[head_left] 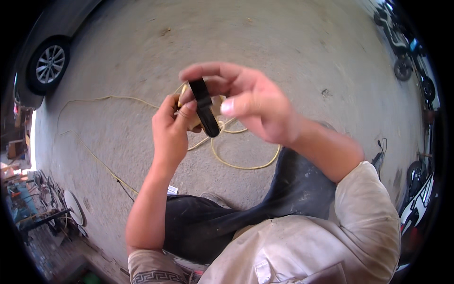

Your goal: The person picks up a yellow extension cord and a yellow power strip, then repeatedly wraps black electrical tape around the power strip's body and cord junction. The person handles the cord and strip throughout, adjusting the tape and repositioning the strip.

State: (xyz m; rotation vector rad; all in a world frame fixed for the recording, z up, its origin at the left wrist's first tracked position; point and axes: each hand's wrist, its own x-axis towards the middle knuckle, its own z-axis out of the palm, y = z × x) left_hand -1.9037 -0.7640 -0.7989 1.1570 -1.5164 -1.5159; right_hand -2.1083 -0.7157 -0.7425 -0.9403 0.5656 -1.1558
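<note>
My left hand [171,124] is closed, its thumb and fingers pinching a slim black piece [205,109] with a rounded lower end. Its exact kind I cannot make out. Behind it, partly hidden by the fingers, is a pale yellowish object [194,122], also at my left hand. My right hand [257,99] arches over the top of the black piece, thumb and fingers apart and slightly blurred. Its fingertips pass behind the piece's upper end; whether they touch it I cannot tell.
A yellow cord [246,167] lies looped on the concrete floor [293,57] below my hands and runs leftward. A car wheel [49,64] stands at the upper left. Cluttered tools and a round disc [73,208] are at the lower left; wheeled machines [403,68] line the right.
</note>
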